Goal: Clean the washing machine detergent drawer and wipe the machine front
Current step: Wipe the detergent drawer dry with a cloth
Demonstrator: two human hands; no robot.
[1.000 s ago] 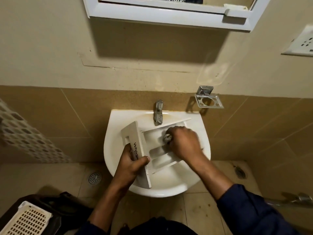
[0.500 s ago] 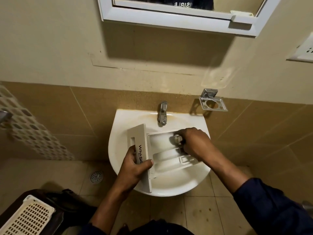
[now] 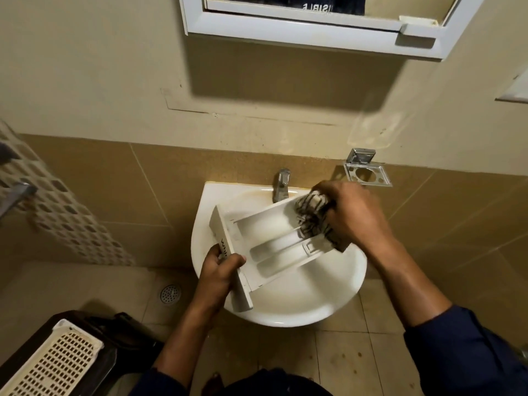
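So, drawer (image 3: pixel 274 241): tilted over the sink (image 3: pixel 300 307), long axis running from its front panel (image 3: pixel 222 230) on the left up to the far right end.
Left hand (image 3: pixel 217 271): fingers curled round the front panel, steadying.
Right hand (image 3: pixel 353 215): at the far end, clenched on a striped cloth (image 3: pixel 311 215) pressed there.

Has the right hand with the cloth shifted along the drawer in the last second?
Yes. Against the tap, the right hand and cloth have slid right and toward the wall, to the drawer's far end.
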